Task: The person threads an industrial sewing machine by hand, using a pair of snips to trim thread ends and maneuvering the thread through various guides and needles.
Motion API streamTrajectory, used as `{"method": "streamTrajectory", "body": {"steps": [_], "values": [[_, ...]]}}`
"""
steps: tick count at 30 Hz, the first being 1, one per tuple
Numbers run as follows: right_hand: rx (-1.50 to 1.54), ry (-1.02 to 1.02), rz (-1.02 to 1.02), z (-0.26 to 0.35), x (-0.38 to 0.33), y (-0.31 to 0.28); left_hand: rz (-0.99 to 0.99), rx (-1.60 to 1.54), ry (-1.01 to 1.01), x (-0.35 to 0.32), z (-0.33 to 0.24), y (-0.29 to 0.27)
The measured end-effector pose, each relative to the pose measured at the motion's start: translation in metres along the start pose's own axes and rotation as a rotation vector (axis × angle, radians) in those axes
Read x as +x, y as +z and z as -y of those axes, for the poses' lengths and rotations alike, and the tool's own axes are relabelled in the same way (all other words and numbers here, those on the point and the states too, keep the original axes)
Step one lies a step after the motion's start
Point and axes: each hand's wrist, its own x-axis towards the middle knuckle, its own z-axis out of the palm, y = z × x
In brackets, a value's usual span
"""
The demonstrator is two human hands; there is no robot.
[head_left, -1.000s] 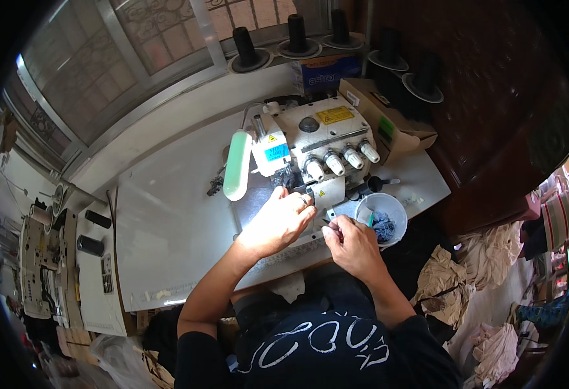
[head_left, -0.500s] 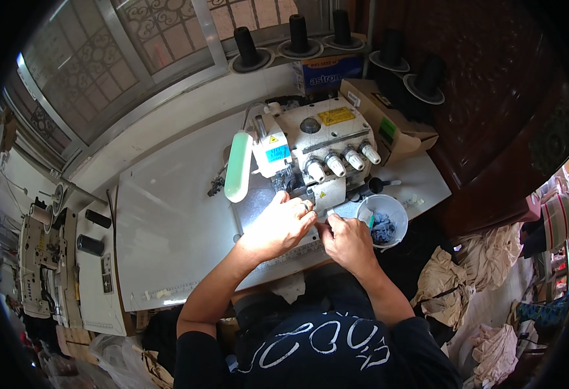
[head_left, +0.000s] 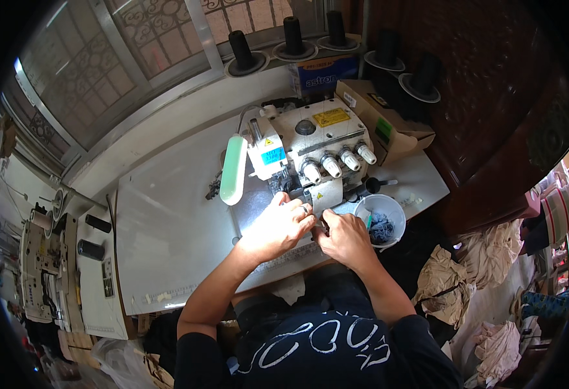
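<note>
A white overlock sewing machine [head_left: 288, 139] stands on the table, with a row of several tension knobs [head_left: 330, 165] on its front. At its front left, by the needle area, my left hand [head_left: 277, 228] is curled with fingertips pressed together. Strong light washes over its back, and a dark ring sits on one finger. Just right of it, below the machine's front cover [head_left: 326, 194], my right hand [head_left: 344, 238] is closed in a pinch. Whatever lies between the fingers of either hand is hidden or too small to make out. Both hands are close together.
A white bucket [head_left: 398, 209] with blue-grey scraps stands right of my right hand. The green-white lamp [head_left: 233, 172] hangs left of the machine head. Black thread cones [head_left: 293, 37] line the back, near an open cardboard box [head_left: 388, 126]. Another machine [head_left: 41, 266] stands far left.
The whole view has shifted slightly. My right hand has changed its finger pose a little, the pale bit at its fingertips no longer showing. My left hand stays by the needle area.
</note>
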Motion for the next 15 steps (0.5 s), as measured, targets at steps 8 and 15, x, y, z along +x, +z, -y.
{"method": "streamTrajectory", "body": {"steps": [8, 15], "values": [[-0.101, -0.122, -0.098, -0.007, -0.008, 0.012, -0.051, -0.008, -0.065, -0.001, 0.001, -0.002], [-0.297, 0.098, -0.067, -0.023, -0.022, -0.028, -0.392, -0.248, -0.203, -0.016, 0.005, 0.014]]}}
